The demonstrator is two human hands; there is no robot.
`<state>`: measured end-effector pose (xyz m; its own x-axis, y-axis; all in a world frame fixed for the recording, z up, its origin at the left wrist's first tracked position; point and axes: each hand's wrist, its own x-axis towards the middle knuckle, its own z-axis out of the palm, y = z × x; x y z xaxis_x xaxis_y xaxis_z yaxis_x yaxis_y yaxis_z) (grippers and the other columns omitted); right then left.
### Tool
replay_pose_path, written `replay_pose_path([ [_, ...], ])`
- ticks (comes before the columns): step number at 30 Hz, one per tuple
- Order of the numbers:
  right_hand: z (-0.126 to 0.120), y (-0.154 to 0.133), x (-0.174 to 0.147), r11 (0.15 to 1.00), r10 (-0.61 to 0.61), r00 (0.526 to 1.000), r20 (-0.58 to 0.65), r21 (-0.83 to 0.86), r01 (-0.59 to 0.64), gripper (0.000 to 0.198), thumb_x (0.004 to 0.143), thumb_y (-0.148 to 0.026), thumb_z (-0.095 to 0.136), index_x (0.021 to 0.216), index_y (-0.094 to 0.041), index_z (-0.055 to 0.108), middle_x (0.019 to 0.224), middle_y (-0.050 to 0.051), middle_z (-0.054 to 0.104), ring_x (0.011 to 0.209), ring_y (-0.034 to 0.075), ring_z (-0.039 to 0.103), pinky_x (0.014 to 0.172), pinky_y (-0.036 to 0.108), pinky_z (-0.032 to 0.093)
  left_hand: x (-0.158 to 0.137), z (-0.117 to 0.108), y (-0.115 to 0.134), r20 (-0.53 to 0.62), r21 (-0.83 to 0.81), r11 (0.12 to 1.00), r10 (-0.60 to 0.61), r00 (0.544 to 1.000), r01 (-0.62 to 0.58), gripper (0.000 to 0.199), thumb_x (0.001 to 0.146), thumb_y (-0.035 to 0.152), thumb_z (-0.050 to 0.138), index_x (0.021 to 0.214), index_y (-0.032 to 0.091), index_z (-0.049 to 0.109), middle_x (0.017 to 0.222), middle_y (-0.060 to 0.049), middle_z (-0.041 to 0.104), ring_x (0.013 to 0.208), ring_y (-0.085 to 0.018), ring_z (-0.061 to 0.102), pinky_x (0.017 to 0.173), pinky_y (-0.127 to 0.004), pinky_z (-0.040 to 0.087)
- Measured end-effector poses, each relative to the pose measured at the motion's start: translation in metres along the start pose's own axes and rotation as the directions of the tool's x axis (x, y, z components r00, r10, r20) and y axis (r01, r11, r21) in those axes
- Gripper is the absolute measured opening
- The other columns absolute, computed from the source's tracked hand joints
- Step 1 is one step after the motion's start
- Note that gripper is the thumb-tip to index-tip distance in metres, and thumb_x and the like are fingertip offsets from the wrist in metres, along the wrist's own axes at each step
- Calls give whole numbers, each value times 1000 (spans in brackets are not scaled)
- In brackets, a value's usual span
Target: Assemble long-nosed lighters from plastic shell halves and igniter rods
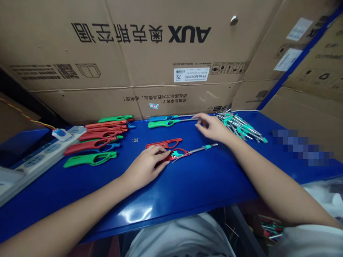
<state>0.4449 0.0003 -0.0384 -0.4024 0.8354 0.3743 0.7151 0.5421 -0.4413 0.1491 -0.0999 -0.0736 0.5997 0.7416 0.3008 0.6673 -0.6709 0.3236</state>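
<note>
L hand [146, 165] grasps red lighter [188, 153], ctr. of frame; R hand [214, 128] near green lighter [161, 124], upper ctr., grip I can't tell.

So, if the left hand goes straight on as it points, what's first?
Likely the small teal plastic piece in the red plastic handle the left hand touches; exact depth unclear.

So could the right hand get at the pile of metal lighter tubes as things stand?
Probably yes: the right hand is close beside the pile of metal lighter tubes, with nothing visible blocking the way, though whether it holds anything is unclear.
</note>
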Motion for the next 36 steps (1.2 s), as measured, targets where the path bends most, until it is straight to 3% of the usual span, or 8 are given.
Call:
replay_pose_path([
  [3, -10, 17, 2, 900, 247, 952, -179, -322, -294, 54, 84, -15, 55, 138, -17, 54, 115, 13, 70, 94, 27, 66, 73, 32, 47, -2, -2, 1, 11, 5, 1000, -4, 1000, 4, 33, 98, 26, 55, 127, 16, 67, 123, -14, 65, 116, -28, 61, 100, -45, 52],
  [6, -19, 34, 4, 735, 451, 874, -182, -480, -479, 35, 87, -20, 56, 120, -15, 66, 127, 18, 65, 111, 33, 64, 81, 36, 49, -3, -3, 3, 8, 16, 1000, 2, 1000, -2, 32, 98, 24, 55, 125, 15, 69, 122, -14, 67, 113, -29, 63, 98, -45, 54],
  [10, -22, 48, 5, 617, 598, 791, -131, -555, -558, 23, 90, -27, 58, 104, -16, 72, 120, 18, 68, 110, 34, 66, 82, 38, 51, -3, -2, 1, -16, 8, 1000, 23, 1000, -23, 29, 97, 20, 54, 121, 16, 71, 119, -13, 68, 110, -28, 65, 95, -43, 56],
  [15, -18, 52, 7, 607, 634, 768, -94, -555, -569, 18, 85, -28, 65, 97, -17, 73, 106, 16, 72, 102, 31, 69, 77, 35, 52, -1, -3, -1, -14, 34, 998, 52, 999, -52, 29, 100, 23, 52, 120, 19, 72, 117, -12, 69, 109, -26, 66, 95, -42, 55],
  [21, -17, 42, 8, 677, 543, 828, -140, -509, -531, 16, 83, -26, 64, 93, -16, 71, 110, 17, 71, 99, 31, 68, 72, 34, 48, -2, -6, 7, 39, 101, 994, 24, 999, -28, 34, 101, 25, 49, 129, 19, 68, 122, -14, 65, 113, -29, 63, 98, -47, 53],
  [26, -4, 8, 5, 931, 343, 910, -233, -44, -362, 16, 81, -33, 66, 85, -18, 63, 73, 4, 65, 64, 17, 59, 60, 27, 41, -3, 1, 13, -23, -72, 996, -62, 998, 61, 38, 99, 32, 54, 132, 19, 65, 129, -14, 64, 124, -30, 59, 106, -48, 49],
  [30, 23, -37, -7, 899, 257, 965, -43, 377, -223, 27, 79, -44, 68, 81, -19, 59, 65, -1, 58, 50, 10, 45, 49, 24, 36, 2, 7, 16, -153, -349, 924, -219, 964, 154, 48, 97, 41, 57, 138, 17, 61, 135, -13, 64, 128, -27, 59, 112, -44, 46],
  [36, 56, -80, -30, 840, 70, 974, 217, 514, -174, 26, 79, -41, 72, 81, -16, 63, 66, -1, 64, 47, 6, 39, 45, 20, 29, 9, 5, 24, -95, -757, 626, -390, 916, 188, 40, 92, 40, 64, 123, 16, 72, 126, -8, 72, 117, -24, 68, 106, -37, 52],
])
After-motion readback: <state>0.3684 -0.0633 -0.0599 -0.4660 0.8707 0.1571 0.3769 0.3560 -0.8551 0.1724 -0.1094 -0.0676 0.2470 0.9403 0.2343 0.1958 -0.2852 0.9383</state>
